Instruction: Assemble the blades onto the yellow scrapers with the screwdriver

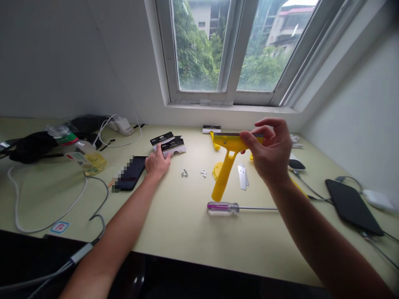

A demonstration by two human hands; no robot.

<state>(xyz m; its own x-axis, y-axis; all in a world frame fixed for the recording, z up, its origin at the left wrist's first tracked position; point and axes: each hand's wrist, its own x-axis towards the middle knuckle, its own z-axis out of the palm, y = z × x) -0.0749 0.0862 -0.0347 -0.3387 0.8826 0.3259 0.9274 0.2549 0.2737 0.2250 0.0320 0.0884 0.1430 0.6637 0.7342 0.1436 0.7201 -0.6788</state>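
Our right hand (274,155) pinches the scraper (232,143) above the desk (174,224), at its wide end, so its handle (222,185) hangs free. Our left (157,163) touches a card (174,145); we can't tell whether it grips.

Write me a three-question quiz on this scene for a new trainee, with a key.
1. True or false: the right hand holds the yellow scraper with its handle pointing up.
2. Which of these is nearest the fingers of the left hand?
A) the bottle
B) the black-and-white packaging
C) the metal blades
3. Toward which side, left or right, does the shaft of the screwdriver run from its handle?

Key: 1. False, the handle hangs down. 2. B. 3. Right.
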